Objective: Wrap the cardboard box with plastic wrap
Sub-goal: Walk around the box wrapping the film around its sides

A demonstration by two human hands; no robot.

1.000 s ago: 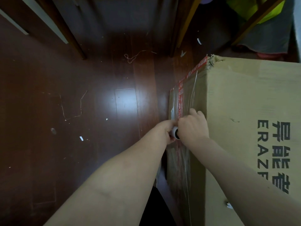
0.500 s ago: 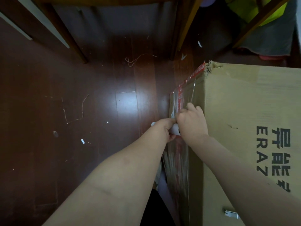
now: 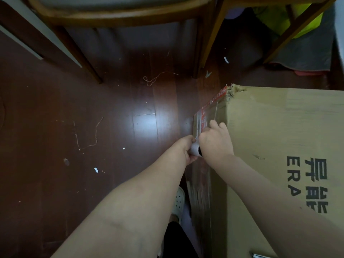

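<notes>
A large brown cardboard box [image 3: 283, 131] with black print stands on the floor at the right, its far corner torn. Clear plastic wrap [image 3: 202, 185] covers its left side face over red tape. A white plastic wrap roll [image 3: 194, 150] is held against that side, near the top edge. My left hand [image 3: 187, 150] grips the roll's left end. My right hand [image 3: 216, 140] grips the other end, with its fingers curled over the box edge.
Dark red wooden floor [image 3: 93, 136] spreads to the left, littered with string and paper scraps. Wooden chair legs [image 3: 83, 58] stand at the back. A yellow-green cloth [image 3: 279, 19] lies at the far right. My white shoe [image 3: 179, 200] shows beside the box.
Both hands have slid the roll a little farther along the box's left side. The view has tilted so that the box and hands sit lower in the frame.
</notes>
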